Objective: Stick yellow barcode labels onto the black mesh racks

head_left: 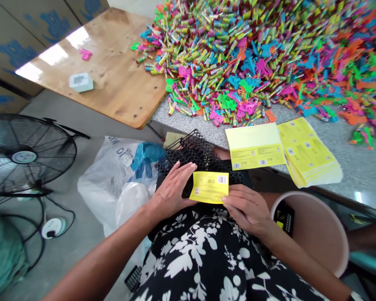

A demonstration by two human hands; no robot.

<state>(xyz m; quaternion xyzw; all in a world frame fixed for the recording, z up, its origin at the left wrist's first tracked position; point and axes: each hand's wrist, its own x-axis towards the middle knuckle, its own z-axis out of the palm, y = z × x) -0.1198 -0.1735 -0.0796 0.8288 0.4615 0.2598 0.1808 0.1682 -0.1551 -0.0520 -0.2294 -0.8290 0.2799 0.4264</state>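
A yellow printed label [208,187] with a barcode is held above my lap, its right edge pinched between the thumb and fingers of my right hand [249,208]. At the label's left edge is my left hand [172,190], its fingers stretched out and its thumb low by the corner; whether it touches the label is hard to tell. Just behind both hands, black plastic lattice trays [196,148] rest across my lap, partly hidden. A part-used yellow label sheet [256,146] lies on the grey table edge, beside a stack of fuller label sheets [310,152].
A large heap of colourful small tubes [207,37] and plastic toy pieces [316,83] covers the grey table [191,124]. The wooden table [119,79] bears a small white device [81,82]. Around me are a fan [25,156], plastic bags [113,179] and a bin [319,234].
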